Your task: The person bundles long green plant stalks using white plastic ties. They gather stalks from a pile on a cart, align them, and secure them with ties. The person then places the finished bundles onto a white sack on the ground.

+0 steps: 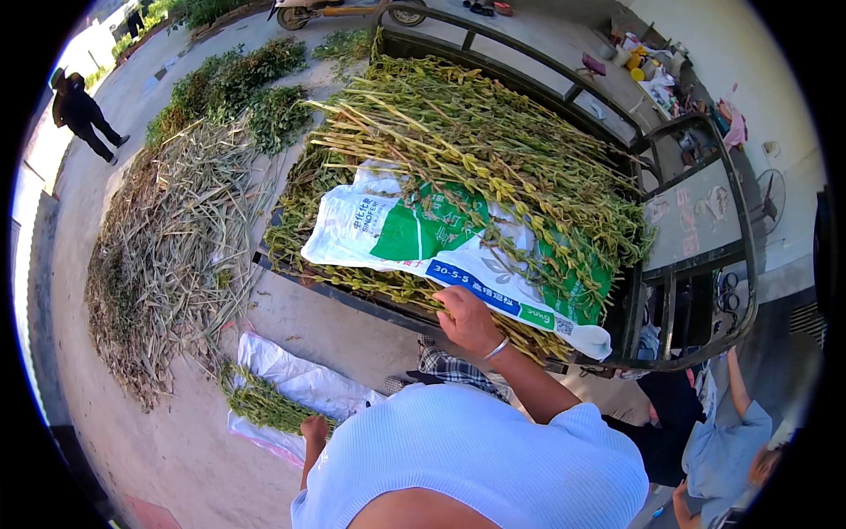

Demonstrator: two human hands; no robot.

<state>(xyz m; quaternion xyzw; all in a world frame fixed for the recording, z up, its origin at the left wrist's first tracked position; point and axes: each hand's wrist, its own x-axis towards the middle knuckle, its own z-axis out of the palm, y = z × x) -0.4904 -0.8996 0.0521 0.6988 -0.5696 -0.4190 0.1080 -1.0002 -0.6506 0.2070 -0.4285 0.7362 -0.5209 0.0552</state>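
My right hand, a pale bracelet on its wrist, is closed at the near edge of a white and green woven sack. Its fingers curl against the sack's rim. The sack lies flat over a heap of cut green stalks with pods in a dark metal cart bed, and some stalks lie across its far side. Low on the left, my left hand is closed at the near end of a bundle of green stalks. That bundle is above a second white sack on the ground.
The cart's metal rail curves round the far and right sides. Dried stalks and leafy green plants are spread on the concrete at left. One person stands far left; another is close at lower right. A fan stands by the wall.
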